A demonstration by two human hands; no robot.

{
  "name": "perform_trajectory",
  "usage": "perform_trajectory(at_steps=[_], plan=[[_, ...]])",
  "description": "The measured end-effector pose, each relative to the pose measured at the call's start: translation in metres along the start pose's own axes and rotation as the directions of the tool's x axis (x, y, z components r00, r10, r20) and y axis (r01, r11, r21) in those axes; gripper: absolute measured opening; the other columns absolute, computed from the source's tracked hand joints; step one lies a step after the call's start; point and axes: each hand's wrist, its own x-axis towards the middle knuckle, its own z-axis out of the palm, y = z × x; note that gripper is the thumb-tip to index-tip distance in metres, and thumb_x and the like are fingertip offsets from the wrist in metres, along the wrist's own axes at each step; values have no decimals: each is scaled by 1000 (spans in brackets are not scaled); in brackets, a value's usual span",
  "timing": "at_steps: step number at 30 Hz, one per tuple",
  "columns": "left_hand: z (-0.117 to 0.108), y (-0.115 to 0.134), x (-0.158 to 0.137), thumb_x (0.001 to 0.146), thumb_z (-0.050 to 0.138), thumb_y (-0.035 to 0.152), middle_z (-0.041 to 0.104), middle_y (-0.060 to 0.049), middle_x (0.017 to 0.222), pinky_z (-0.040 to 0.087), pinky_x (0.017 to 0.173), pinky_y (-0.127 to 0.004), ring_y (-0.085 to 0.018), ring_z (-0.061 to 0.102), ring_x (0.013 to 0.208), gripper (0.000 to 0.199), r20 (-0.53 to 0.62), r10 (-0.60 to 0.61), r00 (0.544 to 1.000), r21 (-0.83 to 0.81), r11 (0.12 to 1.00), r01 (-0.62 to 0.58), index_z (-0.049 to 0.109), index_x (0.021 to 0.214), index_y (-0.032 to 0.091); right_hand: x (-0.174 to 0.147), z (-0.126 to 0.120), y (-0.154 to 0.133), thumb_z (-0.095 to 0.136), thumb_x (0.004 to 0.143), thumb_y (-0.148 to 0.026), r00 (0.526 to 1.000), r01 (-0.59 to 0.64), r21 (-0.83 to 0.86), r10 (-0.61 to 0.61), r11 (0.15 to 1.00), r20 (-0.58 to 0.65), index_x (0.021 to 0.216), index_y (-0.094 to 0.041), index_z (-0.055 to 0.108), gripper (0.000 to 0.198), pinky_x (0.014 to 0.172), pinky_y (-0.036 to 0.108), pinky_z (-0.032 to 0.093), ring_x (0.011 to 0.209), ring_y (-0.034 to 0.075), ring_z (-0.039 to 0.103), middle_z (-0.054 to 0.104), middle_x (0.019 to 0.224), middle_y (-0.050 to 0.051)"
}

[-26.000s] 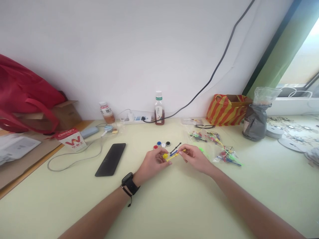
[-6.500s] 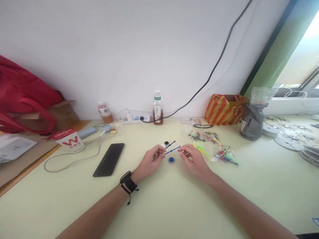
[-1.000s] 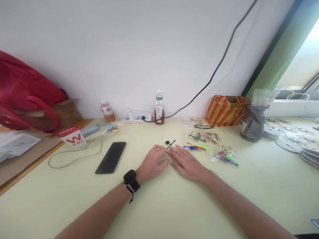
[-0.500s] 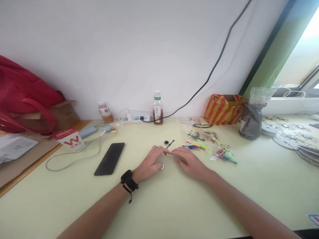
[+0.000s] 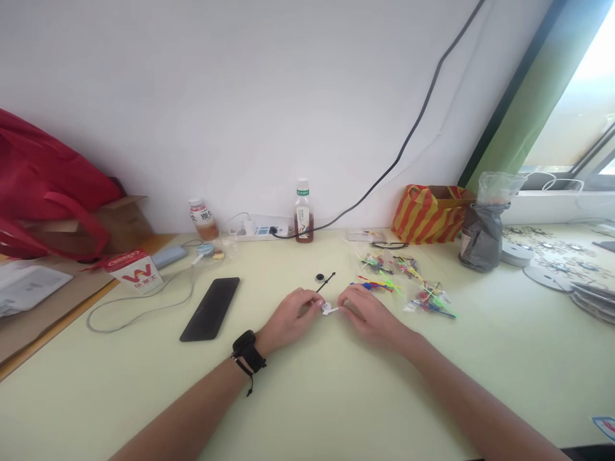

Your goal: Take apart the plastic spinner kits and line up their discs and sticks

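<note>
My left hand, with a black watch on the wrist, pinches a small round white piece between thumb and fingertips. Facing it, my right hand grips one end of a small white arrow pointer. The arrowhead points left and lies close to the round piece; whether they touch I cannot tell. Just beyond my left fingers are a black arrow pointer and a round black piece. Coloured arrow pointers lie loose beyond my right hand.
Clear bags of coloured pointers lie to the right, before a striped bag and a grey bag. A phone and cable are at left. A bottle and power strip stand by the wall. Discs are far right.
The white arrow pointer has swung round to point left. My left hand has brought the round white piece rightward beside it. My fingertips, close together before, are now apart.
</note>
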Motion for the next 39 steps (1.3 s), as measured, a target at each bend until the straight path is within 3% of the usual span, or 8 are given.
perform_trajectory(at_steps=[6,11,17,20,24,30,35,39], plan=[[-6,4,-1,109,37,43,73,-4,99,47,85,-32,-20,64,93,41,-36,33,999,-178,983,-38,72,109,21,1,11,-18,37,107,-24,994,-103,227,107,969,-10,100,-23,48,13,77,33,44,85,19,52,55,94,3],[-2,2,0,98,62,44,71,-2,88,42,71,-29,-17,59,81,26,-53,57,997,-78,995,-61,72,92,20,7,22,-12,44,106,-31,991,-122,378,135,918,-6,102,-23,52,12,74,32,45,84,19,53,58,94,3],[2,-4,2,102,54,38,66,-2,82,40,66,-29,-17,57,77,29,-75,39,996,-46,998,-42,71,88,20,12,22,1,51,101,-38,981,-145,425,186,893,-57,105,-22,64,21,74,32,47,88,21,59,67,102,6],[3,-7,2,102,51,36,63,-2,80,40,65,-29,-17,56,77,31,-79,22,997,-4,1000,-22,67,80,20,13,20,5,55,97,-39,956,-218,448,283,867,-81,108,-21,64,23,67,30,43,77,18,57,63,89,3],[4,-11,3,101,53,34,63,-3,82,42,68,-30,-19,57,82,31,-80,6,997,53,999,-2,62,75,20,13,20,10,60,90,-39,906,-338,544,422,768,-33,104,-20,62,24,56,27,36,60,14,47,50,70,-4],[4,-10,3,101,55,33,68,-5,96,50,79,-34,-21,61,89,20,-73,9,997,35,999,-6,70,95,22,14,18,10,61,83,-32,869,-406,544,495,734,-18,102,-19,61,22,51,25,31,54,11,43,50,64,-7],[3,-1,-1,99,60,30,68,-7,121,49,102,-42,-25,61,115,25,-32,157,987,71,985,-155,70,122,27,14,14,9,62,80,-30,852,-443,541,524,715,5,99,-20,61,22,47,23,29,52,11,43,54,62,-6],[2,4,-4,99,60,29,68,-7,126,50,104,-43,-26,60,119,29,8,220,976,111,969,-219,67,127,30,14,12,9,61,78,-31,822,-490,611,563,621,87,101,-21,61,25,40,22,23,42,8,35,54,64,-7]])
